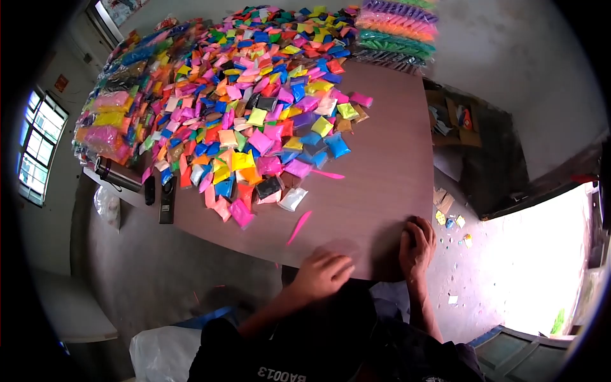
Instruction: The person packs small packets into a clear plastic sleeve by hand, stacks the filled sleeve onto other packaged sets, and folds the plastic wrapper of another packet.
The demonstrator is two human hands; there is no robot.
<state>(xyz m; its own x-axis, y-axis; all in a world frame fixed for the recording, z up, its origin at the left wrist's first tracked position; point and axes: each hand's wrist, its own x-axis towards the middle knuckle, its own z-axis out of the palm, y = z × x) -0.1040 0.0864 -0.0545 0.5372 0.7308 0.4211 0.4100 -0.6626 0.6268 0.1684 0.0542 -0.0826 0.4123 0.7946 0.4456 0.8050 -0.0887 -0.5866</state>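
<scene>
Likely light, pink tools point(298, 227) suit mid-length pinching. At the worktop point(388, 153), left hand point(324, 275) and right hand point(418, 245) curl, grips unclear.

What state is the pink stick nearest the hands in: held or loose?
Loose: the pink stick lies on the table, with a visible gap to the left hand.

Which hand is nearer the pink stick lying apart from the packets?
Left. The left hand is by the front edge of the table, on the person's side of the pink stick; the right hand is farther off, at the table's right corner.
</scene>
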